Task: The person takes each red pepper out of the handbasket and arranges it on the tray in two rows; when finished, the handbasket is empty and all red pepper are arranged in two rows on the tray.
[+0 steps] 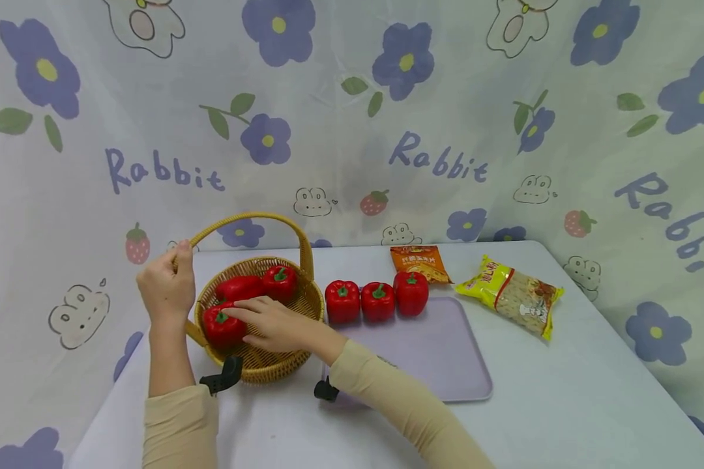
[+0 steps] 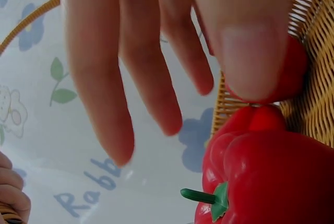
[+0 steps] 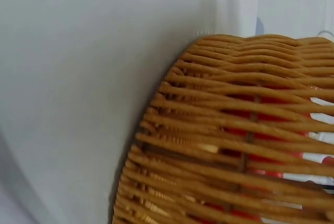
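Note:
My left hand [image 1: 167, 283] grips the arched handle [image 1: 258, 215] of a round wicker basket [image 1: 272, 371]. Inside the basket lie three red bell peppers: one at the front left [image 1: 220, 332], another behind it [image 1: 237, 286], and a third at the back right [image 1: 280, 281]. Reaching in from the right, my right hand [image 1: 276, 326] has its fingers extended over the front-left pepper. The left wrist view shows loosely straight fingers [image 2: 146, 67] near a green-stemmed bell pepper [image 2: 266, 177], not curled round it. Only the basket's woven outside [image 3: 229, 130] fills the right wrist view; no hand appears there.
Right of the basket, a lilac tray [image 1: 446, 384] carries three bell peppers [image 1: 378, 301] in a row along its back edge. An orange snack bag [image 1: 419, 262] lies behind them. A yellow-and-clear food packet [image 1: 516, 296] lies farther right on the white table [image 1: 592, 391].

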A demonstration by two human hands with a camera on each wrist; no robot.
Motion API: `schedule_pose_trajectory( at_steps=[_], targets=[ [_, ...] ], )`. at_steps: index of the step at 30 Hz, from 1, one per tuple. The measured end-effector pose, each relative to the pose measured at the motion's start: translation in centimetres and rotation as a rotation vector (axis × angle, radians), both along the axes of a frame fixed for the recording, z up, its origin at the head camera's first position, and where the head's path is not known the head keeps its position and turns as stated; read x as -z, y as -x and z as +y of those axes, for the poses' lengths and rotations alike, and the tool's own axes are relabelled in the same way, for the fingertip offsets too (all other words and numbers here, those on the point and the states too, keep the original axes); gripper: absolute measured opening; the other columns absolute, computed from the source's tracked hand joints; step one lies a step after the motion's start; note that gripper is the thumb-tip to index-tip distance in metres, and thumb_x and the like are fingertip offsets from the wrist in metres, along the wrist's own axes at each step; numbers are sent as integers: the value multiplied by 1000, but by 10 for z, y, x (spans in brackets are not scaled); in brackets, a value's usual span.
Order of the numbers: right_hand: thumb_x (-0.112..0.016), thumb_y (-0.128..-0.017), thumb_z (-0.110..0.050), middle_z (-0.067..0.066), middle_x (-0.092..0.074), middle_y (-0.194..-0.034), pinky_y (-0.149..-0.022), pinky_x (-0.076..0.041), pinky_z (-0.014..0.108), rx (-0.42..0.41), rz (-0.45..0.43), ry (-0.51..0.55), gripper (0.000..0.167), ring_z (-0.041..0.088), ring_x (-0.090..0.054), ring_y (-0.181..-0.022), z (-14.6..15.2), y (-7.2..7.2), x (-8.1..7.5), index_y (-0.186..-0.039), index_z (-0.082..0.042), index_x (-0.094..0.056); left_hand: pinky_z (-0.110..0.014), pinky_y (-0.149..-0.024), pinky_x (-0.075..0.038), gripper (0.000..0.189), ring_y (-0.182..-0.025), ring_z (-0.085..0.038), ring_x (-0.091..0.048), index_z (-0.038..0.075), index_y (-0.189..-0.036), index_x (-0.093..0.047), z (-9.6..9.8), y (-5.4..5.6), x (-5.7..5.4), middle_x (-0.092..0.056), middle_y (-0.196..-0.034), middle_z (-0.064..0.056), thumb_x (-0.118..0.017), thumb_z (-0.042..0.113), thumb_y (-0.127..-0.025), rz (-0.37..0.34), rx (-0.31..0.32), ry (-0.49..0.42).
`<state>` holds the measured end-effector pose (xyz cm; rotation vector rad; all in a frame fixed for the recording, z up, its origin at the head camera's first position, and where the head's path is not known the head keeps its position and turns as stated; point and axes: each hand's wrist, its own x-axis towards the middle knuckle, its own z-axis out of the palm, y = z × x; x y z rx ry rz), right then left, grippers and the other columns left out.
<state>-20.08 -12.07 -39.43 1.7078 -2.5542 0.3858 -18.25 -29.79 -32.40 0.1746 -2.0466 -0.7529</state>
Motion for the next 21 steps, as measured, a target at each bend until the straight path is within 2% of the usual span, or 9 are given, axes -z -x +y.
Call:
schedule_pose_trajectory(
  at_steps=[11,18,21],
  targets=[
    [-56,-90,-30,0,-23,-148,-105,-21,29,38,1,-66,61,18,-27,-131,-22,1,10,-143,-27,-26,-28,-44,-15,51,-45,-16,-23,8,-50,-35,-2,0,-1,-27,-43,1,-42,38,-91,18,-3,12],
    [-57,-89,-33,0,-16,-150,-103,-25,34,64,42,-129,64,25,-24,-131,-31,2,18,-144,-30,-23,-28,-42,-15,51,-44,-15,-23,8,-49,-35,-4,-4,-1,-26,-42,2,-42,36,-91,38,-11,2],
    [-57,-89,-34,0,-13,-151,-103,-26,36,81,56,-134,64,28,-21,-132,-34,3,20,-144,-31,-23,-27,-41,-15,51,-43,-16,-24,8,-50,-36,-4,-3,0,-29,-43,0,-42,37,-92,24,-5,6]
  ],
)
